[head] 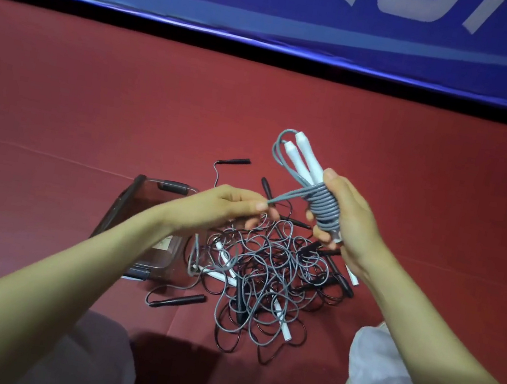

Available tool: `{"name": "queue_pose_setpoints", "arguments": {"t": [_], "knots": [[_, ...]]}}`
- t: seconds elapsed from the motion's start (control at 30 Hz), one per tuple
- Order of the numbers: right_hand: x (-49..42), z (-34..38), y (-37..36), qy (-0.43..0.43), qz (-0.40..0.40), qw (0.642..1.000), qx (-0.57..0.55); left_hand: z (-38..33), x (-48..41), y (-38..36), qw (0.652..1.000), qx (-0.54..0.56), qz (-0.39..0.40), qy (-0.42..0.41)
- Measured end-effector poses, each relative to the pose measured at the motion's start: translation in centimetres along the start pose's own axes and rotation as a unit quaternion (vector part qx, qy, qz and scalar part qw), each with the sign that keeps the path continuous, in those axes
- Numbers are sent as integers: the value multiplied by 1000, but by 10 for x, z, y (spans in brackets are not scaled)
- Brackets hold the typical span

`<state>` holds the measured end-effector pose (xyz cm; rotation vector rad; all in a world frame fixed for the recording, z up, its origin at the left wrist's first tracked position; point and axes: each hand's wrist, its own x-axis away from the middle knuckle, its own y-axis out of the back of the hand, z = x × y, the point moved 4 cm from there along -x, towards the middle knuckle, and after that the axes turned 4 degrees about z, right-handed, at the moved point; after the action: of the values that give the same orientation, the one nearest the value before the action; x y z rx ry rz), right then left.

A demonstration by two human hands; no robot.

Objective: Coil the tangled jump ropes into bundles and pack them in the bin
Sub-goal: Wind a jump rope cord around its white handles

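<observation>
The right hand (pixel 346 218) grips the grey rope bundle with white handles (pixel 322 207). The left hand (pixel 233 207) pinches its loose end (pixel 281 199). Next comes tucking the end, then the clear plastic bin (pixel 153 229).

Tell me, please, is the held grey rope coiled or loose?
Nearly coiled: the grey rope wraps round its white handles in the right hand; the left hand pinches the unwound stretch.

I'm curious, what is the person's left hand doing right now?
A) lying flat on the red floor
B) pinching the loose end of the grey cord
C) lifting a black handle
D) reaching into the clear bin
B: the left hand pinches the grey cord, which runs across to the coiled bundle gripped in the right hand.
</observation>
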<state>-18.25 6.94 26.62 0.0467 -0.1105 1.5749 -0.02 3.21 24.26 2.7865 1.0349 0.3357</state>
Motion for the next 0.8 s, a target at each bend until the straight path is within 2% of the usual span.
{"name": "queue_pose_setpoints", "arguments": {"t": [0.13, 0.2, 0.27, 0.33, 0.4, 0.47, 0.53, 0.57, 0.63, 0.67, 0.73, 0.8], "knots": [[7, -2, -13, -57, 158, 983, -70, -2, 3, 14, 999, 29, -40, -11], [14, -7, -21, -120, 255, 956, -84, 2, 2, 21, 997, -16, -70, -28], [21, -12, -26, -198, 339, 917, -76, 13, 1, 25, 994, -78, -81, -2], [25, -19, -27, -262, 372, 891, -11, 23, 0, 25, 986, -147, -64, 34], [24, -26, -27, -273, 361, 881, 136, 18, 1, 11, 979, -201, -20, 25], [20, -31, -26, -249, 316, 867, 295, 8, -2, -2, 966, -259, -19, 17], [17, -30, -24, -204, 246, 832, 453, 6, -4, -6, 957, -286, -41, 7], [16, -27, -23, -169, 207, 799, 539, 5, -4, -7, 959, -280, -54, 4], [14, -21, -24, -94, 121, 731, 664, 7, -5, -9, 969, -232, -90, 8], [13, -18, -24, -59, 80, 710, 697, 5, -6, -12, 975, -195, -105, 9], [11, -13, -25, 7, 11, 684, 729, 6, -8, -21, 990, -61, -127, 21], [9, -10, -23, 59, -34, 674, 735, 12, -11, -28, 987, 91, -125, 42]]}}
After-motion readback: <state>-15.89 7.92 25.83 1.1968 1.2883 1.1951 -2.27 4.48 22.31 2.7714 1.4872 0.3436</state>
